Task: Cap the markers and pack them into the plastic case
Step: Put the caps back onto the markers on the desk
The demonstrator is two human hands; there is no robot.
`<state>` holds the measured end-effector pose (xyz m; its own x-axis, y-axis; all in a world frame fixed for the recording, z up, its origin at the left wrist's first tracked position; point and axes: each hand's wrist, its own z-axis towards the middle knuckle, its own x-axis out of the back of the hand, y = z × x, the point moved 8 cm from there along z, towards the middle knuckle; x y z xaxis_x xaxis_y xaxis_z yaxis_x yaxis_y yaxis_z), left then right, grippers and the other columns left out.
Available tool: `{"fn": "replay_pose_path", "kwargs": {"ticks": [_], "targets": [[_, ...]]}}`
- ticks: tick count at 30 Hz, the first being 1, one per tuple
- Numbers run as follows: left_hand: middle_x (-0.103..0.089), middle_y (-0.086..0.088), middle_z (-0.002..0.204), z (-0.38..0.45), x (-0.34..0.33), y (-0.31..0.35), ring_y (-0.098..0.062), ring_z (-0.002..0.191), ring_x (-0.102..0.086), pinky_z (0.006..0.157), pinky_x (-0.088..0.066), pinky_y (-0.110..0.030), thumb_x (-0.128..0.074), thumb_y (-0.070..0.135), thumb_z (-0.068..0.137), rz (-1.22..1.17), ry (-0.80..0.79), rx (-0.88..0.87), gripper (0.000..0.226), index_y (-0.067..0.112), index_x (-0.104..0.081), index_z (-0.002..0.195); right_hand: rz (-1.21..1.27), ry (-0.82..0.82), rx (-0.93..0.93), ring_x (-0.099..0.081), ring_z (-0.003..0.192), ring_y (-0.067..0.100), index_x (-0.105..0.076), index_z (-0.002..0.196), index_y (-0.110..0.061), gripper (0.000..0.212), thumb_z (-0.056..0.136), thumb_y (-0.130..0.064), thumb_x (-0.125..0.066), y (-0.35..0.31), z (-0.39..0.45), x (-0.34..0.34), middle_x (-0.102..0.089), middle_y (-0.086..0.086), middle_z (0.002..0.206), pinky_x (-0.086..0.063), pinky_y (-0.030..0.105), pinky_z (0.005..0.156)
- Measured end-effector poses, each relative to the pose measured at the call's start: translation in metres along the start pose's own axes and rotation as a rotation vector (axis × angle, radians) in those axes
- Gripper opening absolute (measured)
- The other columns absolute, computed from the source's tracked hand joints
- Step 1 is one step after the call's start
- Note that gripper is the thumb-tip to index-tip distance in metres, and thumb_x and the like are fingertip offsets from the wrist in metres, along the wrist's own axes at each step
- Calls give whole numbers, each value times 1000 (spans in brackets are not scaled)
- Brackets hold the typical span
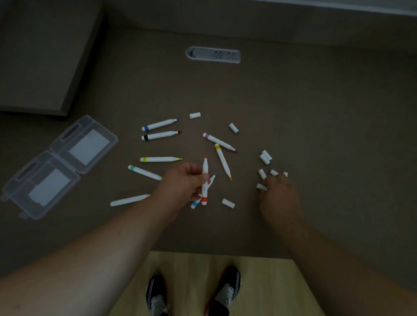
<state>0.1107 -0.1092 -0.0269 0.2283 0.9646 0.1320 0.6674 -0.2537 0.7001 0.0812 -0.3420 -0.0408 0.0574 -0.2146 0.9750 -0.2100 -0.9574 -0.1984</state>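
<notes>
Head view: left grip holds red marker tip-away; right grip fingers caps.

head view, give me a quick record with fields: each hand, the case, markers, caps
left hand: holds the red marker upright, uncapped
right hand: fingers down among loose caps, grip unclear
plastic case: open flat at the left, no markers inside
other markers: scattered on the table, tips bare
caps: loose, mostly at the right
</notes>
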Motion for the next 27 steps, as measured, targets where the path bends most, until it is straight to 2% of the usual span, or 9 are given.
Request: {"fn": "replay_pose_path", "kwargs": {"ticks": [3, 5, 8, 10, 14, 17, 23, 25, 27], "targets": [[-71, -8, 101, 1, 0, 0, -23, 97, -69, 87, -58, -47, -63, 16, 93, 18, 14, 4, 10, 20, -63, 102, 2, -46, 17, -61, 115, 33, -71, 112, -1, 25, 89, -10, -66, -6, 0, -4, -68, 20, 108, -48, 46, 101], [-71, -8, 99, 2, -1, 0, -24, 96, -69, 87, -58, -47, -63, 16, 93, 17, 15, 2, 8, 21, -64, 99, 128, -99, -81, -62, 97, 22, -72, 98, -8, 17, 91, -22, -65, -8, -2, -4, -65, 11, 102, -49, 31, 82], [-71, -7, 97, 2, -3, 1, -23, 96, -69, 88, -58, -46, -62, 15, 93, 1, 6, -3, 7, 22, -63, 94, 445, -221, -227, -58, 76, 11, -63, 85, -15, 17, 93, -30, -64, -21, -7, -6, -62, -1, 86, -42, 23, 62], [-70, -7, 97, 1, -5, 4, -22, 95, -69, 87, -58, -43, -61, 15, 94, 5, 4, -8, 7, 22, -63, 95, 707, -310, -317, -58, 77, 4, -63, 95, -20, 4, 93, -24, -65, -34, -10, -5, -61, -6, 87, -42, 19, 61], [-70, -4, 94, 1, -7, 7, -20, 91, -68, 85, -58, -40, -60, 14, 94, -5, 2, -15, 8, 21, -63, 97, 1186, -580, -612, -57, 73, 10, -65, 113, -17, 22, 93, -10, -62, -53, -23, -17, -63, 1, 89, -44, 24, 59], [-70, -5, 93, 0, -8, 8, -19, 89, -68, 85, -58, -40, -60, 13, 94, -29, 1, -19, 9, 21, -62, 95, 1419, -734, -864, -53, 66, 12, -67, 103, -11, 13, 90, -11, -63, -58, -37, -28, -60, 3, 80, -43, 26, 57], [-70, -5, 92, 0, -12, 10, -16, 84, -67, 79, -58, -36, -60, 13, 94, -28, 4, -29, 15, 14, -64, 109, 1487, -854, -1003, -50, 59, 10, -65, 82, -10, 8, 89, -12, -64, -61, -48, -33, -57, 3, 71, -40, 23, 54], [-70, -7, 98, 0, -13, 10, -18, 88, -67, 77, -58, -35, -61, 14, 94, -17, 1, -24, 14, 15, -64, 108, 1417, -796, -955, -51, 61, 10, -66, 84, -10, 5, 89, -11, -64, -54, -45, -32, -58, 3, 71, -41, 23, 53], [-71, -7, 100, 1, -14, 9, -20, 92, -68, 76, -58, -34, -61, 15, 94, -4, 0, -17, 9, 18, -64, 102, 1127, -632, -762, -55, 63, 12, -67, 88, -9, 5, 89, -13, -65, -34, -31, -28, -61, 6, 74, -44, 24, 53]]}}
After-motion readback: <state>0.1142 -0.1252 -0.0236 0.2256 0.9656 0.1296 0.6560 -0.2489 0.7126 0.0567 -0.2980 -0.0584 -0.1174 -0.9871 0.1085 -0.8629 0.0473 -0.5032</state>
